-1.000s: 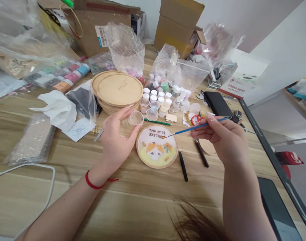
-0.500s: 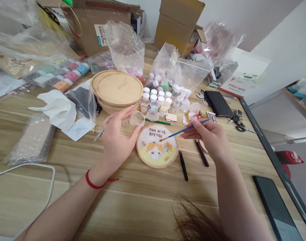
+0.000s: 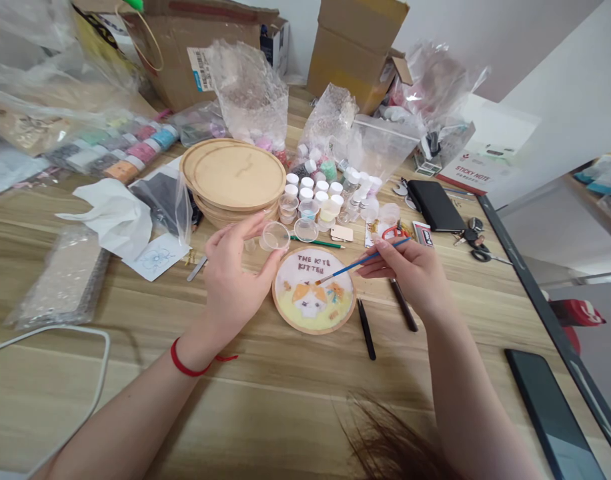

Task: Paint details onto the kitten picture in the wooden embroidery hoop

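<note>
Black tweezers (image 3: 366, 330) on surface (image 3: 265, 407), beside plaque (image 3: 314, 308). Right hand (image 3: 410, 272): fingers pinching blue brush (image 3: 349, 266), plaque lower left of them, tip at plaque, contact unclear. Left hand (image 3: 238, 267): fingers gripping clear cup (image 3: 274, 237) near plaque's far edge. White-lidded jars (image 3: 314, 192) beyond.

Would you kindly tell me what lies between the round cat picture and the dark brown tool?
The head view shows black tweezers there, beside the cat picture.

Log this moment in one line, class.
left hand: holds clear cup | right hand: holds brush, tip at cat picture | tweezers: on table
</note>
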`<state>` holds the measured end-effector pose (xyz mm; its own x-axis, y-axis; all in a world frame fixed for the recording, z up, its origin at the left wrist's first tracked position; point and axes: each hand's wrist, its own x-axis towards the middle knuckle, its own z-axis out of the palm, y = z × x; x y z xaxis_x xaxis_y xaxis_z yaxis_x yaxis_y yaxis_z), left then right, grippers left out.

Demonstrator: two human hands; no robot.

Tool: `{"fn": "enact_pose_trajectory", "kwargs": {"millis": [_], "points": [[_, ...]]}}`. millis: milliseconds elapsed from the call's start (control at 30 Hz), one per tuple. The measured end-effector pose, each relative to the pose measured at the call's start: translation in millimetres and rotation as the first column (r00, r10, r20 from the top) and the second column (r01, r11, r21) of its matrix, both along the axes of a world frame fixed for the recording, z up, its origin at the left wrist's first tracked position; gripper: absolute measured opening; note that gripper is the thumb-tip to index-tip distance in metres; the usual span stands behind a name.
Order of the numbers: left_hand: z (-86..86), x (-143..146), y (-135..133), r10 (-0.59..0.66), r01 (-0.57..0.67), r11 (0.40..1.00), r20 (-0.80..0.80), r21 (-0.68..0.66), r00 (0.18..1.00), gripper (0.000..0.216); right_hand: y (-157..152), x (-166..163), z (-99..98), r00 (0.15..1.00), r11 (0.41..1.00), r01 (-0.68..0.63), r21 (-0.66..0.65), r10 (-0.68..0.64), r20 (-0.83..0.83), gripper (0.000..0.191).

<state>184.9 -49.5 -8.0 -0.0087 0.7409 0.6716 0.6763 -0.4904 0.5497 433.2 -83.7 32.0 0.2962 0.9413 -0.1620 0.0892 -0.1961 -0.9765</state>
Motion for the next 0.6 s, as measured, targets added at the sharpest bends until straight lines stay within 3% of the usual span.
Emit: {"fn": "enact_pose_trajectory", "kwargs": {"millis": [600], "points": [[0.1,0.0,-0.7,0.019,-0.02,1.0,-0.023,-0.019,1.0,0.047,-0.5,-4.4,2.0,1.0,1.0,0.016,0.0,-0.016,0.001,0.054]]}}
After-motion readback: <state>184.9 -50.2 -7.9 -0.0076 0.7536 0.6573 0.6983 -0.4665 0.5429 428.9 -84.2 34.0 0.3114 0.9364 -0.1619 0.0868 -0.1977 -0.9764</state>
